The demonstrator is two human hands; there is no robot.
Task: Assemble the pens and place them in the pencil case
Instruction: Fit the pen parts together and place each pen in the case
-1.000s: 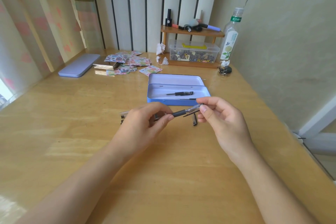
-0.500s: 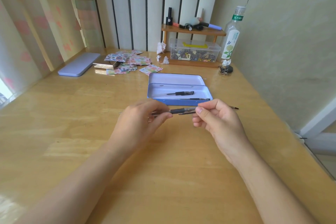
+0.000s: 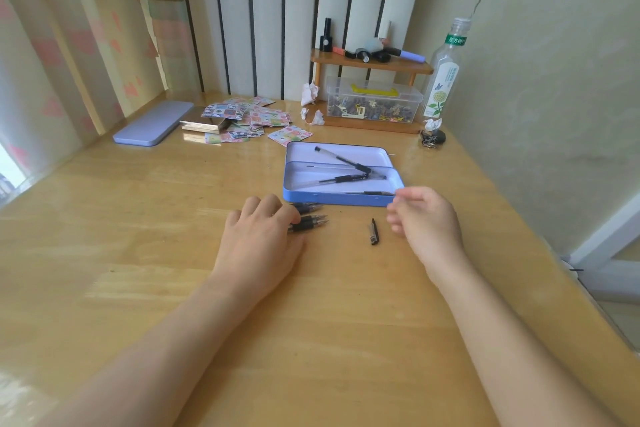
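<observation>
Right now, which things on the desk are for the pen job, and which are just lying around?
For the job: blue pencil case, assembled pens inside it, pen parts under the left hand, loose black pen cap.

Just lying about: sticker sheets, lilac lid, clear bottle, plastic storage box, crumpled tissues.

The left hand (image 3: pixel 258 239) covers the back ends of the pens (image 3: pixel 308 218) beside the case (image 3: pixel 341 198); their count is unclear.
</observation>
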